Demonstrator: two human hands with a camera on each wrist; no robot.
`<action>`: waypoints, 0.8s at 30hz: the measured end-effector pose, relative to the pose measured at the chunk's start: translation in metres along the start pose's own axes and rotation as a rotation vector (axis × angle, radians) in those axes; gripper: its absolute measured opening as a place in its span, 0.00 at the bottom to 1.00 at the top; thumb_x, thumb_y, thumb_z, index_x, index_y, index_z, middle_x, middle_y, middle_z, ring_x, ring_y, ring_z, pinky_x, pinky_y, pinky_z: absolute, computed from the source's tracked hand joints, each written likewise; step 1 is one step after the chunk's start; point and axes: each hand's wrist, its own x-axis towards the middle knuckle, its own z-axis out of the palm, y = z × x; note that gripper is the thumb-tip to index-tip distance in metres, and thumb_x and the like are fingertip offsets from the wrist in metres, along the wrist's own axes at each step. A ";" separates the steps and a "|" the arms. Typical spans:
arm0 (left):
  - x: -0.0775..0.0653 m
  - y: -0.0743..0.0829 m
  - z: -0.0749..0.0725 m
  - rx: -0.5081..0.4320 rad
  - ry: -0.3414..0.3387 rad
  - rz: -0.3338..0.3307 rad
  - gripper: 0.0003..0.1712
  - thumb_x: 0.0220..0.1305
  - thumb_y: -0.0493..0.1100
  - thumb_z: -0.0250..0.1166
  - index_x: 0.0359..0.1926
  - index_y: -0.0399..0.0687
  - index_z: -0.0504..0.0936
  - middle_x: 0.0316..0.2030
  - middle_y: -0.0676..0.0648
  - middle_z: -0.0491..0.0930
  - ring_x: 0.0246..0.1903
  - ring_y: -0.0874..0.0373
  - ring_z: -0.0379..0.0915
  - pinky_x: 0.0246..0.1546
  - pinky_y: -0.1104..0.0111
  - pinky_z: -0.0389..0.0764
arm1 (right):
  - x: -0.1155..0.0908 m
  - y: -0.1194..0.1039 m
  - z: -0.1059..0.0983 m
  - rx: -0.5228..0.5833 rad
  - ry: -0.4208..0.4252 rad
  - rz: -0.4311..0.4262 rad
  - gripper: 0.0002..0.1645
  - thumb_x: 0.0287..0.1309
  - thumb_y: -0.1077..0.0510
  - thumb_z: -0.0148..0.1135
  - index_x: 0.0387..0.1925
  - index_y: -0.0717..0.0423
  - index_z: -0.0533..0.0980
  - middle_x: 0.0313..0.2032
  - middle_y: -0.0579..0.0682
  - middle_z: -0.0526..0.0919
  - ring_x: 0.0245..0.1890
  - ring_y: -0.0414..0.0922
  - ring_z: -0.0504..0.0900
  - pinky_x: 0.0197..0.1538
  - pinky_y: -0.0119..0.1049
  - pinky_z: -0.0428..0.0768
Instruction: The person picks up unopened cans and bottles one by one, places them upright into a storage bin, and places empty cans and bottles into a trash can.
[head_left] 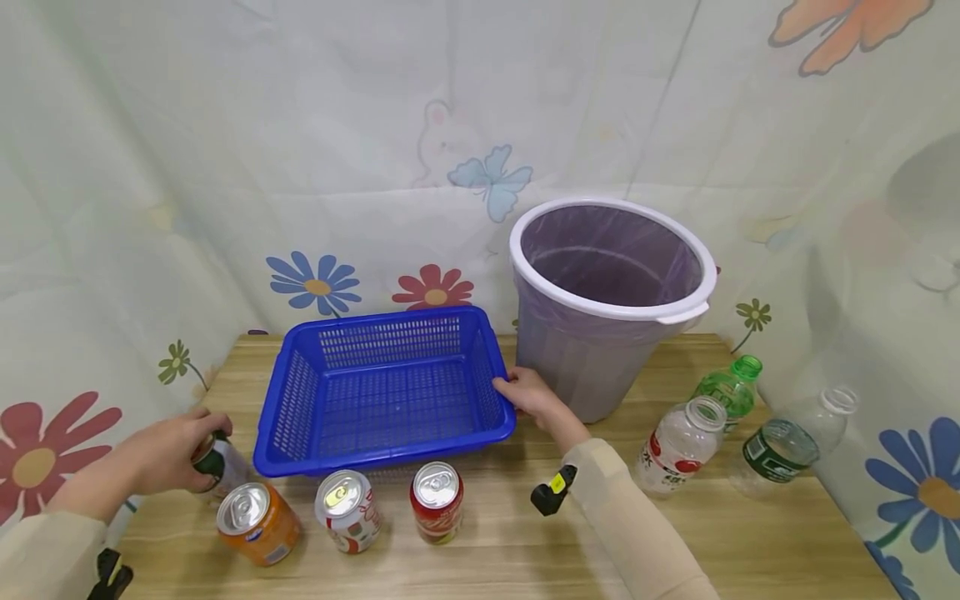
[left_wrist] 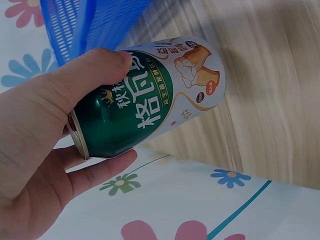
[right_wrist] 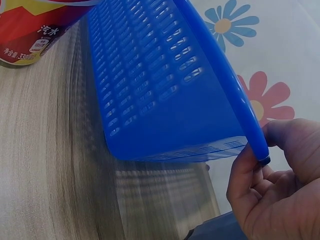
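1 green-and-white can [left_wrist: 150,100], near-upright, gripped by left hand [head_left: 168,450] | blue basket [head_left: 375,458] just right and far of it | right hand [head_left: 528,392] pinching basket's right rim!

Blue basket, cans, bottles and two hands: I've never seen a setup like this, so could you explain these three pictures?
There's no machine arm here, just a person's bare hands. The wide picture comes from a camera worn on the head; the two closer ones come from cameras on each wrist. On the wooden table are a blue basket, a bin, an orange can, a white can, a red can, a green bottle, a red-labelled bottle and a green-labelled bottle. The left hand grips a green-and-white can; the right hand pinches the basket's rim.
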 end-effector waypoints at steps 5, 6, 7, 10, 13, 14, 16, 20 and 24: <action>-0.001 -0.001 -0.007 0.011 -0.002 -0.005 0.30 0.34 0.45 0.76 0.41 0.48 0.73 0.30 0.52 0.68 0.24 0.63 0.61 0.21 0.73 0.65 | 0.000 0.000 0.000 0.002 -0.003 -0.003 0.18 0.62 0.56 0.51 0.47 0.66 0.71 0.39 0.62 0.80 0.31 0.48 0.82 0.29 0.34 0.81; -0.002 -0.001 -0.009 0.012 -0.002 -0.004 0.30 0.34 0.45 0.76 0.41 0.48 0.73 0.30 0.52 0.68 0.24 0.63 0.61 0.21 0.72 0.65 | 0.000 -0.001 0.000 0.004 -0.007 -0.008 0.19 0.62 0.56 0.51 0.48 0.66 0.71 0.39 0.62 0.80 0.31 0.48 0.82 0.29 0.34 0.81; -0.002 0.000 -0.011 0.017 0.001 -0.006 0.29 0.34 0.45 0.76 0.41 0.48 0.73 0.30 0.52 0.68 0.24 0.63 0.61 0.21 0.72 0.65 | -0.005 -0.005 0.000 0.004 -0.008 -0.006 0.18 0.62 0.56 0.51 0.48 0.67 0.70 0.40 0.63 0.80 0.32 0.50 0.82 0.29 0.34 0.80; -0.003 0.002 -0.017 0.038 0.004 -0.005 0.29 0.34 0.45 0.76 0.41 0.49 0.73 0.29 0.52 0.67 0.24 0.63 0.61 0.21 0.72 0.64 | -0.009 -0.008 0.000 -0.004 -0.010 -0.011 0.18 0.62 0.57 0.51 0.47 0.67 0.70 0.40 0.63 0.79 0.32 0.51 0.82 0.29 0.34 0.80; -0.004 0.003 -0.022 0.055 0.000 -0.004 0.29 0.35 0.45 0.76 0.41 0.49 0.73 0.29 0.53 0.65 0.24 0.63 0.60 0.21 0.73 0.63 | -0.007 -0.007 0.002 -0.014 -0.004 -0.008 0.17 0.62 0.57 0.51 0.46 0.66 0.71 0.39 0.62 0.80 0.31 0.50 0.82 0.29 0.34 0.81; -0.005 0.004 -0.023 0.055 -0.003 -0.004 0.29 0.35 0.45 0.76 0.41 0.49 0.73 0.29 0.53 0.65 0.24 0.63 0.59 0.20 0.73 0.63 | -0.003 -0.004 0.002 -0.013 0.000 -0.010 0.17 0.62 0.56 0.51 0.46 0.66 0.71 0.38 0.61 0.80 0.29 0.48 0.82 0.29 0.35 0.81; -0.005 0.004 -0.025 0.050 -0.010 -0.004 0.29 0.35 0.44 0.76 0.41 0.49 0.72 0.29 0.54 0.64 0.24 0.64 0.59 0.20 0.73 0.63 | 0.002 0.000 0.002 -0.013 0.006 -0.007 0.17 0.61 0.55 0.51 0.46 0.65 0.71 0.37 0.59 0.81 0.28 0.46 0.82 0.30 0.35 0.81; -0.003 0.006 -0.030 0.040 -0.026 -0.005 0.28 0.36 0.43 0.75 0.41 0.49 0.72 0.29 0.54 0.65 0.24 0.64 0.60 0.20 0.74 0.64 | 0.002 0.001 0.002 -0.016 0.009 -0.001 0.18 0.62 0.55 0.52 0.47 0.65 0.71 0.38 0.61 0.80 0.31 0.48 0.82 0.32 0.37 0.82; -0.001 0.008 -0.036 0.041 -0.036 -0.005 0.29 0.36 0.43 0.76 0.41 0.48 0.72 0.30 0.52 0.66 0.25 0.63 0.62 0.21 0.74 0.67 | 0.001 0.000 0.001 -0.019 0.008 0.000 0.18 0.62 0.55 0.51 0.47 0.65 0.71 0.41 0.63 0.79 0.33 0.51 0.82 0.31 0.36 0.81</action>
